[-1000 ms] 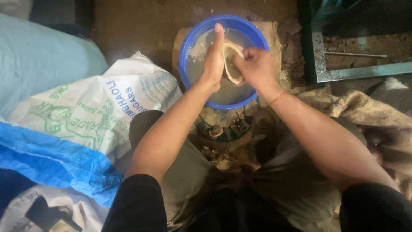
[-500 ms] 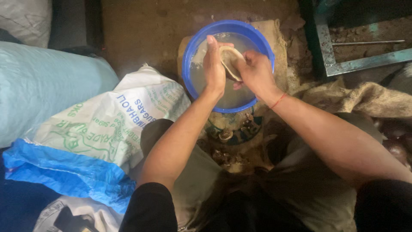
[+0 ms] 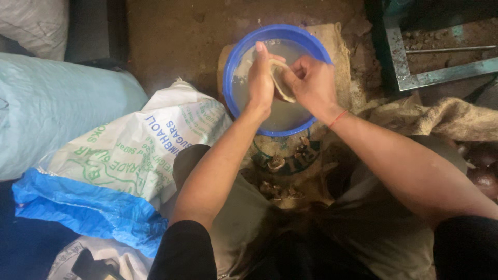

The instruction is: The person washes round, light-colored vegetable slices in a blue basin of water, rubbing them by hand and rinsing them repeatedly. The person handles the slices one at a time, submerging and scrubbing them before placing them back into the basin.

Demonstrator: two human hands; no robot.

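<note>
Nearest the camera, dark sleeves and a lap covered in drab cloth are seen, with both forearms reaching forward over it. To the left of the lap a white woven sack (image 3: 140, 150) with green and blue print is lying on its side, a blue plastic sheet (image 3: 83, 207) folded under its near end; a pale blue sack (image 3: 57, 111) lies beyond it.

Small brown pieces (image 3: 277, 176), too blurred to identify, are scattered on burlap (image 3: 290, 171) just below the basin.

A blue basin (image 3: 244, 57) of cloudy water is set on burlap on the earthen floor, at centre. Both hands are held over it, touching each other. The left hand (image 3: 261, 78) is extended flat, fingers straight, pressed against a pale, limp, curved strip (image 3: 282, 83). The right hand (image 3: 311, 83) is curled around the strip, gripping it from the other side. A red thread (image 3: 337, 118) is worn on the right wrist.

Farther right, a green metal frame (image 3: 441, 70) lies on the floor.
</note>
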